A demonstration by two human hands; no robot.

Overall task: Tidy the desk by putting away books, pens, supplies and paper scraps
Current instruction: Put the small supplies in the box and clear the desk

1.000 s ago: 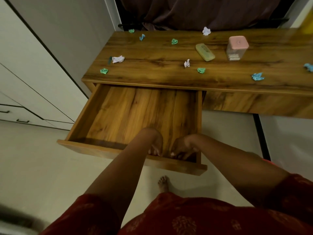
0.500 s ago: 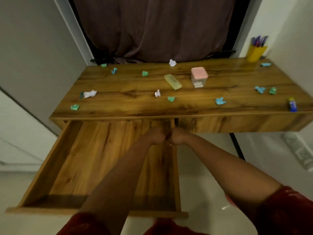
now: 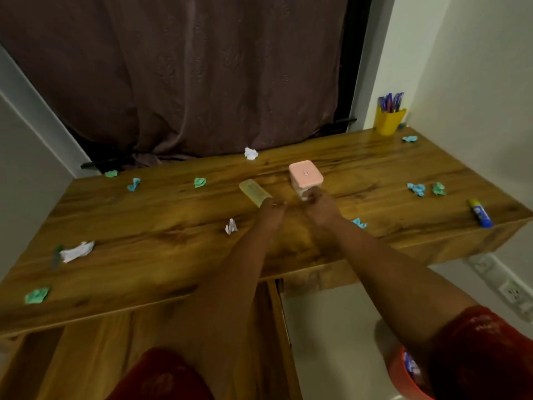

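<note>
- Head view: bench point(image 3: 173, 249) carries scattered paper scraps point(image 3: 77, 251), a pink-lidded box point(image 3: 305, 174) and a yellow-green case point(image 3: 253, 191) mid-surface.
- Left hand point(image 3: 271, 210) at the case's near end; fingers curled, contact with the case cannot be told.
- Right hand point(image 3: 318, 202) at the box's near side, fingers grasping its base.
- Glue stick point(image 3: 480, 213) near the right edge; yellow pen cup point(image 3: 389, 121) at the far right corner.
- Drawer point(image 3: 121, 350) open below.
</note>
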